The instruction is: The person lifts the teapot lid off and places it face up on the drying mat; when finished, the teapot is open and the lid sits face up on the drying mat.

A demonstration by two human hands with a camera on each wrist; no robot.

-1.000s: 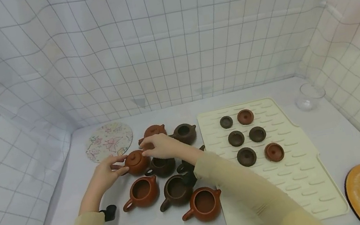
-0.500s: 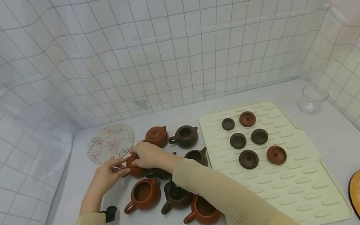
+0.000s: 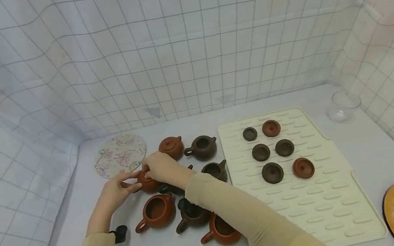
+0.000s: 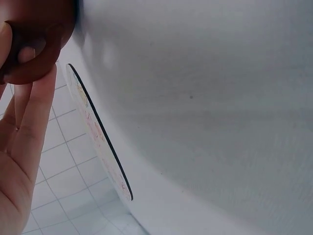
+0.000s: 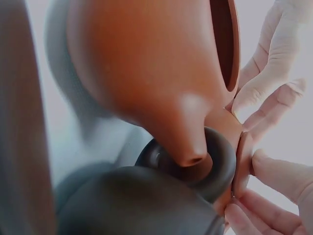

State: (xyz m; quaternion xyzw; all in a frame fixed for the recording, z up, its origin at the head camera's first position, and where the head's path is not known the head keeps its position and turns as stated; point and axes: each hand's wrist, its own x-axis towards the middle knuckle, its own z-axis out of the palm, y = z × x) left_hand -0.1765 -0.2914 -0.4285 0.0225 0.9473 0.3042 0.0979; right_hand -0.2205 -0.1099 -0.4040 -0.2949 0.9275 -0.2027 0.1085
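A reddish clay teapot (image 3: 148, 185) stands at the left of the teapot group, with its lid (image 5: 243, 166) on its mouth. My left hand (image 3: 114, 195) holds this teapot from the left. In the left wrist view its fingers are at the looped handle (image 4: 46, 61), one fingertip showing through the loop. My right hand (image 3: 162, 167) reaches across from the right, fingers curled over the lid. The right wrist view shows one fingertip of it on the lid's top and others at the lid's edge. Much of the lid is hidden in the head view.
Open teapots crowd around: a reddish one (image 3: 156, 210) in front, dark ones (image 3: 203, 147) to the right. A lidded reddish teapot (image 3: 171, 147) stands behind. Several loose lids (image 3: 272, 172) lie on the cream mat (image 3: 326, 205). A floral round mat (image 3: 119, 154) lies back left.
The right hand has moved left, from the teapot's right side onto its lid. Its forearm now covers more of the front teapots. The left hand has stayed at the handle.
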